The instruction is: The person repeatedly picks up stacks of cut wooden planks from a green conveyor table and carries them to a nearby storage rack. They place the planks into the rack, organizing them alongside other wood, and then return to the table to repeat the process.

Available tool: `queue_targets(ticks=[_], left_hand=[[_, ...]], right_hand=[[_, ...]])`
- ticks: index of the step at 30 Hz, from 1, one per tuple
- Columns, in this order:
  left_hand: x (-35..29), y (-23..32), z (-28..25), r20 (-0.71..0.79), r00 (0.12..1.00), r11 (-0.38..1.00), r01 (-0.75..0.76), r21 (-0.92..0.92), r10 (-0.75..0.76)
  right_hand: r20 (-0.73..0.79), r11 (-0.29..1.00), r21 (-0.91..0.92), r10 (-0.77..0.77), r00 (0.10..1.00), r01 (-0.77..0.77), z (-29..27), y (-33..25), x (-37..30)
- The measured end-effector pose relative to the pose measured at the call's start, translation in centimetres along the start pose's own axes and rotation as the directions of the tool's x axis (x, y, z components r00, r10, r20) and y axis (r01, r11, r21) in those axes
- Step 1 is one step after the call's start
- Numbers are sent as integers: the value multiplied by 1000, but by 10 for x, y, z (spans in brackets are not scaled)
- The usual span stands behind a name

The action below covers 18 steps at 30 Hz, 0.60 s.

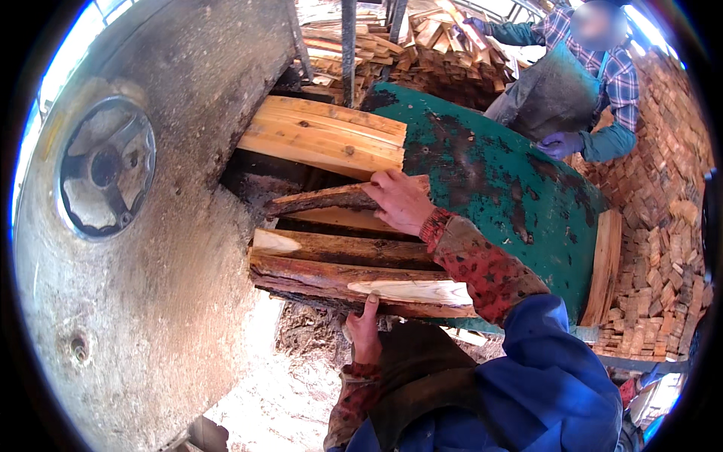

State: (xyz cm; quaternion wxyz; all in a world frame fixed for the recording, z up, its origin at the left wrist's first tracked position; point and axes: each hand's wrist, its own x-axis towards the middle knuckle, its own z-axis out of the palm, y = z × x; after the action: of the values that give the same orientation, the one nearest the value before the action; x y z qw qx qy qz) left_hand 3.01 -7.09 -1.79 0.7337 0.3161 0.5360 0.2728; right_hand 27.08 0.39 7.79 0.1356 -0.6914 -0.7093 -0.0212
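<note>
My right hand (399, 202) is closed over the end of a narrow, bark-edged wood strip (324, 199), which lies slantwise among other pieces. My left hand (365, 331) grips the near edge of a thick wooden slab (316, 276) with a pale patch; its thumb rests on the edge and its other fingers are mostly hidden. Between the two lies a dark-sided board (339, 250) with a light tip. Beyond my right hand, pale sawn planks (324, 129) lie side by side, reaching onto the green table.
A large, dusty metal housing with a handwheel (105, 166) stands at the left. The worn green table (482, 166) has a wood piece (605, 264) at its right end. Across it is a co-worker in gloves and an apron (553, 94). Stacked wood blocks (655, 256) rise at the right.
</note>
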Motion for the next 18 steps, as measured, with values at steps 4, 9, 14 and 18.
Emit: queue_targets(ticks=[4,9,14,18], left_hand=[[-3,4,3,-52,998,1000,-19,5,20],[2,-9,4,-104,982,987,-159,-21,156],[-3,2,6,-53,997,998,-50,-33,48],[5,-13,-3,-98,992,995,-78,65,84]], right_hand=[[87,996,0,94,992,-94,1,0,8],[50,997,-71,42,998,-39,11,1,24],[98,1000,-21,5,995,-3,20,3,34],[164,1000,-7,6,987,-5,18,0,43]])
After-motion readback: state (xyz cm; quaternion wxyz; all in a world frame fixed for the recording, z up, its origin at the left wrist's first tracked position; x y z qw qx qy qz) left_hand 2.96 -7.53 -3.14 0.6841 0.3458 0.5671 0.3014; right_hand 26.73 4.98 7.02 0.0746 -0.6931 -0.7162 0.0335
